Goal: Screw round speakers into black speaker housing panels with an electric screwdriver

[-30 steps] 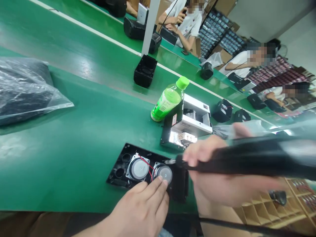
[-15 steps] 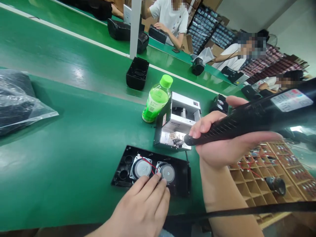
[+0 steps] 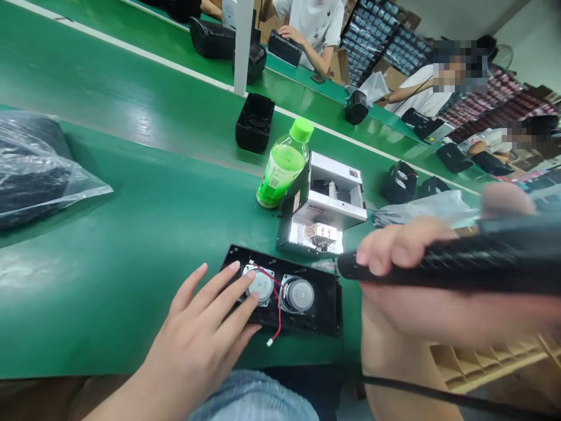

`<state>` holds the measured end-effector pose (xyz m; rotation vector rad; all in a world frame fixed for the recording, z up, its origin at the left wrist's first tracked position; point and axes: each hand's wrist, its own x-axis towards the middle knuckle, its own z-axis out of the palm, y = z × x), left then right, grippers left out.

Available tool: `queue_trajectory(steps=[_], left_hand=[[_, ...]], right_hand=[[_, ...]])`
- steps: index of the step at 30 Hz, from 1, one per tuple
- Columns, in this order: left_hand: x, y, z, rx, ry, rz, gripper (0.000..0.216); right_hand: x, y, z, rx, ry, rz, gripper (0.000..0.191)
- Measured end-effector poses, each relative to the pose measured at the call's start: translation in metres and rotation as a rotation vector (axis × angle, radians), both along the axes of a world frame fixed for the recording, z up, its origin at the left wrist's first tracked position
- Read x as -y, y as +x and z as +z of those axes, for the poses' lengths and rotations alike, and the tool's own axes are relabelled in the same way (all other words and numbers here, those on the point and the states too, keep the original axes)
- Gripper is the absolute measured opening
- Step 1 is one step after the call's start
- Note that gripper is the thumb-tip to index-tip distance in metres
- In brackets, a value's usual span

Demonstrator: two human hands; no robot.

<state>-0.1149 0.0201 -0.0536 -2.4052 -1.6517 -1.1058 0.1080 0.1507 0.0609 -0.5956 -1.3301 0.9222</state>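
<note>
My right hand (image 3: 412,280) is wrapped around a black electric screwdriver (image 3: 473,257), blurred, its tip pointing left just right of a screw feeder (image 3: 337,213). My left hand (image 3: 201,321) is open, fingers spread, over the left end of a black speaker panel (image 3: 322,316). Its fingertips reach the left round speaker driver (image 3: 262,286); whether they press on it I cannot tell. The right speaker driver (image 3: 300,294) is uncovered. A red wire (image 3: 279,316) with a white connector runs between the drivers and hangs over the panel's near edge.
A green-capped bottle (image 3: 283,166) stands against the feeder. Behind it lies an open black housing (image 3: 255,124). A plastic bag of dark items (image 3: 39,169) rests at left. More black housings (image 3: 398,181) sit at right. Across the bench, several people work around a white post (image 3: 243,47).
My left hand has moved left and spread its fingers, uncovering the right driver and the wire's connector. The screwdriver has come away from the feeder, toward the right.
</note>
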Motion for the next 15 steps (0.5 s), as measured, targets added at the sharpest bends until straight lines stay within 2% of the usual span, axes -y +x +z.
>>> queue_trajectory(steps=[3,6,10,13,15], left_hand=[[-0.003,-0.001,-0.004,-0.043,-0.011,-0.027,0.021],[-0.004,-0.002,-0.006,-0.047,-0.018,-0.055,0.022],[-0.002,-0.002,-0.009,-0.047,-0.029,-0.071,0.023],[0.000,-0.002,-0.011,-0.051,-0.046,-0.061,0.025],[0.001,-0.002,-0.011,-0.052,-0.058,-0.059,0.026]], right_hand=[[0.036,0.002,0.002,0.010,-0.083,0.024,0.052],[0.059,-0.005,-0.016,0.036,-0.148,0.095,0.047],[0.063,-0.011,-0.042,0.017,-0.143,0.074,0.053],[0.058,-0.010,-0.042,0.049,-0.128,0.044,0.042],[0.056,-0.008,-0.037,0.082,-0.183,0.064,0.036]])
